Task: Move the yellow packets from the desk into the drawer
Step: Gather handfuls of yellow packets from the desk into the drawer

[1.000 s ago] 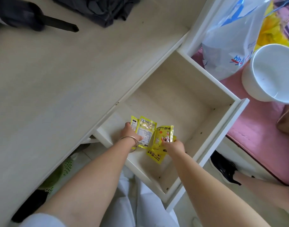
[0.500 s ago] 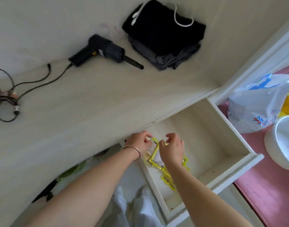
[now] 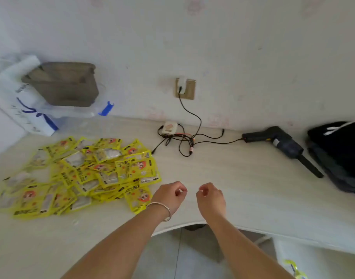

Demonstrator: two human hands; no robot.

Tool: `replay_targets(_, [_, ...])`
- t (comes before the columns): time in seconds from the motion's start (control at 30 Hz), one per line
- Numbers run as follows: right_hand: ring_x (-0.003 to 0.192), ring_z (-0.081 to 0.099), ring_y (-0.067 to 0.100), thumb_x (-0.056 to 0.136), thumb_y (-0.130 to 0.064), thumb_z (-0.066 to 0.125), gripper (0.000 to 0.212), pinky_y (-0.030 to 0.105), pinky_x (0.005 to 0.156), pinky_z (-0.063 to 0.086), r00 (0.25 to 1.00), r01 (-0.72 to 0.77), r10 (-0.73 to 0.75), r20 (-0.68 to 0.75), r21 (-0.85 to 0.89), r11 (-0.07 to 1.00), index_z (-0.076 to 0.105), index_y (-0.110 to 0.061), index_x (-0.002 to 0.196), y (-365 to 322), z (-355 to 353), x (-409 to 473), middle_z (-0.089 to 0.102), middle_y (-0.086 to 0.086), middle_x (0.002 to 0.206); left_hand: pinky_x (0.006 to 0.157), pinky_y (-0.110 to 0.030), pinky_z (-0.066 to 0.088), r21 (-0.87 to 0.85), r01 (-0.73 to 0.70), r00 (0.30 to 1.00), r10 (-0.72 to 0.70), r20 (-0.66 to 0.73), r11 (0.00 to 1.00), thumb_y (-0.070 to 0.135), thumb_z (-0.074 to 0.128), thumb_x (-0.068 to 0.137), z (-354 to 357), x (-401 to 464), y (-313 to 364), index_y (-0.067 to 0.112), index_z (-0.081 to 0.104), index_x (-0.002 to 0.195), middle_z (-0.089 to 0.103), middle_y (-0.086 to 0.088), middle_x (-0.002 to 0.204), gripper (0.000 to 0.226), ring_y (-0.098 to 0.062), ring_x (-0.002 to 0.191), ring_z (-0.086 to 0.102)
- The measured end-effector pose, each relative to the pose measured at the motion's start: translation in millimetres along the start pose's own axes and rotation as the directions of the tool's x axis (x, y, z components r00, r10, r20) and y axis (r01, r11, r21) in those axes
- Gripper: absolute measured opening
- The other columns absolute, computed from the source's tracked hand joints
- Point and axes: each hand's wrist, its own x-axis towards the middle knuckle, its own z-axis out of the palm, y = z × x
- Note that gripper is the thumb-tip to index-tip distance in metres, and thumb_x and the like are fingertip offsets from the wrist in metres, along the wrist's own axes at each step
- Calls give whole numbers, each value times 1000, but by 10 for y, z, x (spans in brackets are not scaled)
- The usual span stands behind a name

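Note:
A loose pile of several yellow packets (image 3: 88, 174) lies spread over the left part of the pale desk (image 3: 243, 190). My left hand (image 3: 170, 195), with a silver bangle on the wrist, hovers just right of the pile, fingers curled and holding nothing. My right hand (image 3: 210, 198) hangs beside it over bare desk, also loosely curled and holding nothing. At the bottom right the white drawer (image 3: 317, 260) shows only its corner, with a yellow packet (image 3: 294, 269) lying in it.
A black handheld tool (image 3: 283, 143) and dark folded clothes (image 3: 341, 156) lie at the right. Tangled black cables (image 3: 180, 139) run to a wall socket (image 3: 185, 88). A grey box on a clear bin (image 3: 65, 85) and a white bag (image 3: 21, 101) stand at the back left.
Both hands left the packets in the drawer and rose over the desk, near the pile. The view swung up and left from the drawer to the desk top.

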Motion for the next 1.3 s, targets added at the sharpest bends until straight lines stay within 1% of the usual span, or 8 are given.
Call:
replay_targets(0.2, [107,55,25,87,-18,49,25,30,80,46,983,110,-98,154,-75,991,62,-21,108,-891,1099,-344,59,0,96,66,-23,41,-9,181,977,-181,-114,983,28,52,91,-1020,-400,-1394,22,66,101,53,9,72,18,-15,72,54])
replay_targets(0.4, [100,59,26,83,-20,49,27,30,75,46,958,149,-107,267,-139,979,62,-24,107,-1422,1792,-495,63,6,111,81,-31,52,-61,372,910,-377,-173,926,24,52,90,-1530,-660,-2248,27,65,96,64,5,89,14,-20,86,64])
replay_targets(0.53, [111,52,23,84,-20,54,29,34,82,48,910,309,-233,342,-188,932,59,-22,112,-1670,2079,-454,59,1,116,84,-33,53,-143,435,854,-458,-249,889,22,52,89,-1679,-557,-2494,22,65,104,68,0,106,19,-23,96,65])
replay_targets(0.73, [137,28,23,84,-36,58,65,35,110,34,751,624,-412,516,-348,700,31,-23,142,-1958,2326,-164,33,2,145,90,-36,47,-316,533,712,-618,-334,785,23,56,88,-1810,-157,-2624,17,55,120,55,-7,125,33,-27,106,60])
replay_targets(0.93, [149,2,24,86,-46,54,88,38,120,14,642,722,-314,699,-414,554,2,-21,152,-2030,2500,176,-1,5,161,89,-36,47,-402,695,566,-798,-206,596,47,55,87,-1832,261,-2561,9,55,122,65,-12,118,51,-30,111,59])
replay_targets(1.07, [146,14,28,87,-41,54,86,38,120,17,640,745,-330,694,-453,490,3,-16,152,-2027,2619,259,13,8,159,101,-42,41,-439,736,522,-845,-117,515,52,55,86,-1833,431,-2466,7,47,134,53,-13,137,67,-32,127,49])
replay_targets(1.17, [136,29,26,84,-47,60,88,34,112,28,634,771,-390,668,-500,395,13,-12,150,-2052,2649,314,30,4,151,111,-44,31,-553,676,541,-838,-74,486,48,59,85,-1846,529,-2410,11,30,146,34,-9,153,77,-30,140,33])
replay_targets(1.3, [132,34,22,86,-31,63,69,31,108,32,657,749,-422,624,-482,454,29,-19,145,-2097,2630,382,44,-1,141,110,-45,31,-590,650,571,-820,-37,479,43,56,89,-1838,678,-2361,9,22,149,29,-11,154,77,-32,141,30])
